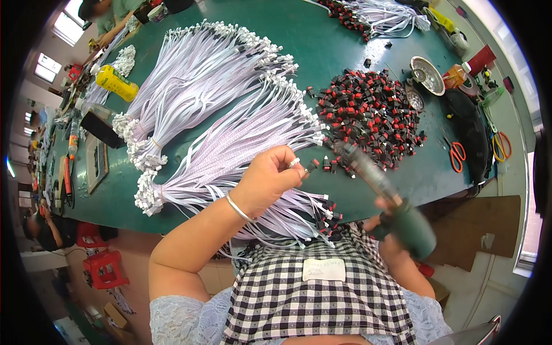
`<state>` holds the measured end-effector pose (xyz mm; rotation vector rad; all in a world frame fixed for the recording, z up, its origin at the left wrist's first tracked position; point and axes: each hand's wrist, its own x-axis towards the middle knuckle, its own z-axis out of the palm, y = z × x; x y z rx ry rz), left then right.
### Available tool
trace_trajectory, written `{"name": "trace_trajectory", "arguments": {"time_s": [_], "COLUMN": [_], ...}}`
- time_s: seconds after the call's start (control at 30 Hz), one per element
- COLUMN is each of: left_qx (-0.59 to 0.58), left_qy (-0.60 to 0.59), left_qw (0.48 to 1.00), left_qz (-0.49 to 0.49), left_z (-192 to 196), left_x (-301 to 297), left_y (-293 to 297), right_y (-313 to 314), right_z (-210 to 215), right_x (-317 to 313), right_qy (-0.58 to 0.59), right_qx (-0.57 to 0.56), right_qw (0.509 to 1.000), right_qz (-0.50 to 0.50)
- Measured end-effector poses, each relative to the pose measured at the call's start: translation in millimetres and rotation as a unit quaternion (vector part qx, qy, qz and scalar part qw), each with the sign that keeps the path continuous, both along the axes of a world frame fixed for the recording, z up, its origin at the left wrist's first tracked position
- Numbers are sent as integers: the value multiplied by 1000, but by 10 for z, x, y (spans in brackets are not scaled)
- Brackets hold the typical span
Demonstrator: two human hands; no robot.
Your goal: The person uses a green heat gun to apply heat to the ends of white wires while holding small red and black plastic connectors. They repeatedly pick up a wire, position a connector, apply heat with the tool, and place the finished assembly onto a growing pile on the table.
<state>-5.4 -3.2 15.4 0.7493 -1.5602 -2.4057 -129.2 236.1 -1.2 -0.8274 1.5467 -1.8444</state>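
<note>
My left hand [265, 175], with a bangle at the wrist, is closed in a pinch on a white cable end [295, 163]. A small black switch [311, 165] sits at its fingertips, apparently joined to that end. My right hand [386, 231] is wrapped round a dark green power tool [413, 230], smeared by motion. The tool's long barrel points up and left, its tip near the edge of a heap of black-and-red rocker switches [368, 115]. Under my left forearm lies a bundle of flat white cables [230, 146]; cables with switches fitted [328, 218] lie at the table's near edge.
Another large cable bundle [195, 80] lies farther left, beside a yellow bottle [117, 82]. Right of the switch heap are a metal bowl [432, 80] and orange-handled scissors [457, 157]. More fitted cables [382, 17] lie at the far side. Other people sit at left.
</note>
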Motion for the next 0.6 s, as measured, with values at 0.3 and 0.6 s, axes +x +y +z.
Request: {"name": "trace_trajectory", "arguments": {"time_s": [0.3,0.6], "left_qx": [-59,-61], "left_qy": [-6,-20], "left_qw": [995,993], "left_qz": [-78,-95], "left_z": [48,84], "left_x": [130,125], "left_y": [2,13], "right_y": [-834,-958], "right_z": [181,201], "right_x": [-7,92], "right_qy": [-69,-115], "right_qx": [83,116], "right_qw": [991,983], "right_qz": [76,85]}}
